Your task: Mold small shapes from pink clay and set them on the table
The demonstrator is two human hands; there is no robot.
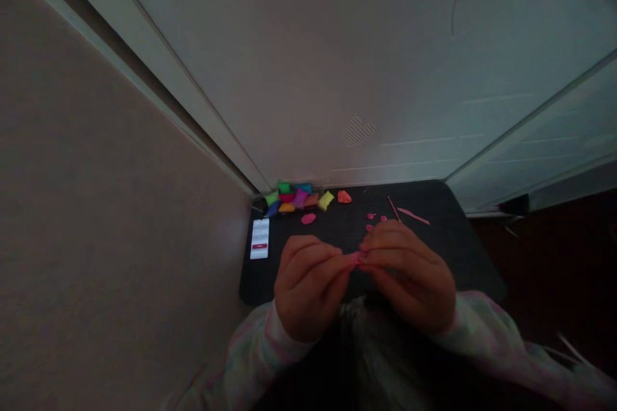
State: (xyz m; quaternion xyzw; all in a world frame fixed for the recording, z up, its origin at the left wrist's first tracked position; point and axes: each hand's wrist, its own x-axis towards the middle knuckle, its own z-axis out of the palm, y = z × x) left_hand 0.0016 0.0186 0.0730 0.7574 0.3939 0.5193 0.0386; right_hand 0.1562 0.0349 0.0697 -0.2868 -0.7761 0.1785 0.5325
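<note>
Grip (pixel 357 258) of both hands pinched on pink clay (pixel 355 259), seemingly to shape it; pink bits (pixel 371 216) just beyond on bench (pixel 414 194).

The desk (pixel 332 234) carries one phone (pixel 259 245), at least nine colorful packets (pixel 326 200), one orange lump (pixel 344 196), one larger pink lump (pixel 308 219), at least three small pink pieces (pixel 371 216) and two long pink strips (pixel 413 216); one pink piece (pixel 357 259) is held.

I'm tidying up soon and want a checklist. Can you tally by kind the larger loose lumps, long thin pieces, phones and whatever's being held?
Larger loose lumps: 2 (pink lump, orange lump)
Long thin pieces: 2 (straight stick, flatter strip)
Phone: 1
Held pink piece: 1
Total: 6
</note>
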